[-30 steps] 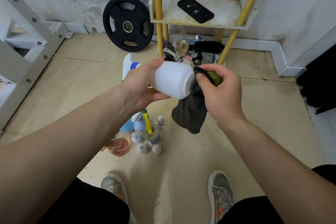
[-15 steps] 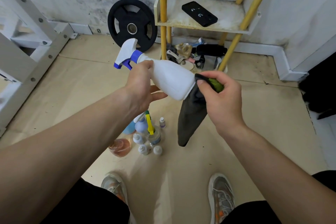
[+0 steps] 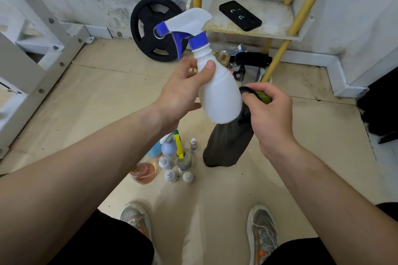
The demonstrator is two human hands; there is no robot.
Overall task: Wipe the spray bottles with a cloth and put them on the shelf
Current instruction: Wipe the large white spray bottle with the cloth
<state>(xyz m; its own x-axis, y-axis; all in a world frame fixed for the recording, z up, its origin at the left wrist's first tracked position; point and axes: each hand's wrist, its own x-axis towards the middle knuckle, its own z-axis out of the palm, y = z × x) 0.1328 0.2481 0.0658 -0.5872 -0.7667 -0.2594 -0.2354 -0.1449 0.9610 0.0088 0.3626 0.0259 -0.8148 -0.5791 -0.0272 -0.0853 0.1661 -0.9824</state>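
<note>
- The left hand (image 3: 183,90) was curled round the upper part of the white spray bottle (image 3: 217,92), which was held up, a bit tilted.
- The dark cloth (image 3: 228,144) was pressed on the bottle's lower side, its loose end hanging down.
- The cloth was gripped in the right hand (image 3: 269,112); the bottle was probably best turned slowly, so every side got rubbed.
- The shelf (image 3: 277,21) was seen behind, a black phone (image 3: 240,15) lying on it; the bottle was not yet put there.
</note>
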